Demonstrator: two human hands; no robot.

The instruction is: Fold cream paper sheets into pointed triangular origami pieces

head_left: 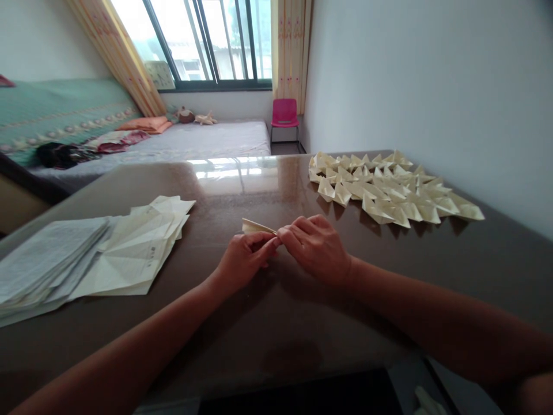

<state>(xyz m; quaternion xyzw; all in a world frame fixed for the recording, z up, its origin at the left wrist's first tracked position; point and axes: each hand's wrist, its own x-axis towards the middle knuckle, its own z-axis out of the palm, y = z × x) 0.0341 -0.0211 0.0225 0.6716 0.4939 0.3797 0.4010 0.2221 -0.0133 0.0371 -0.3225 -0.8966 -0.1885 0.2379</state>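
Between my two hands, above the brown table, is a small piece of folded cream paper [254,226]. My left hand [244,258] pinches it from the left, thumb and fingers pressed together. From the right, my right hand [317,248] has its fingers closed at the paper's near right end, touching the left fingertips. Most of the paper is hidden by the fingers; one pale flap sticks out to the upper left. Many folded paper boats [389,190] stand in rows at the back right of the table.
A stack of creased cream sheets [133,248] lies on the left of the glossy table [242,346], beside a pile of printed pages [47,253]. A white wall [415,86] runs along the right. Behind are a bed [216,138] and a pink chair [284,113].
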